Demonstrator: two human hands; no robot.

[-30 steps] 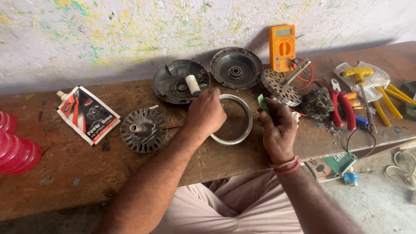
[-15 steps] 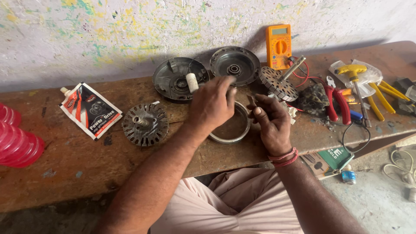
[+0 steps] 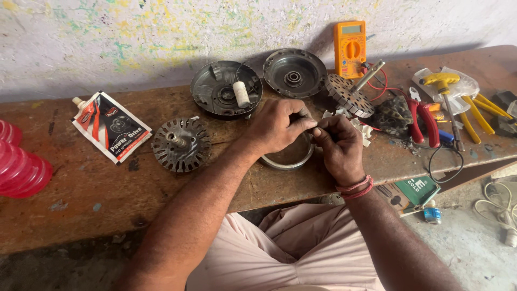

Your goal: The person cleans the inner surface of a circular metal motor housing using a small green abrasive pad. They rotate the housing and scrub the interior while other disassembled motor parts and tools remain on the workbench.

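Your left hand point(image 3: 277, 126) and right hand point(image 3: 336, 144) meet, fingertips pinched on something too small to see, just above the metal ring point(image 3: 288, 156); the spool point(image 3: 240, 93) lies at eleven o'clock.
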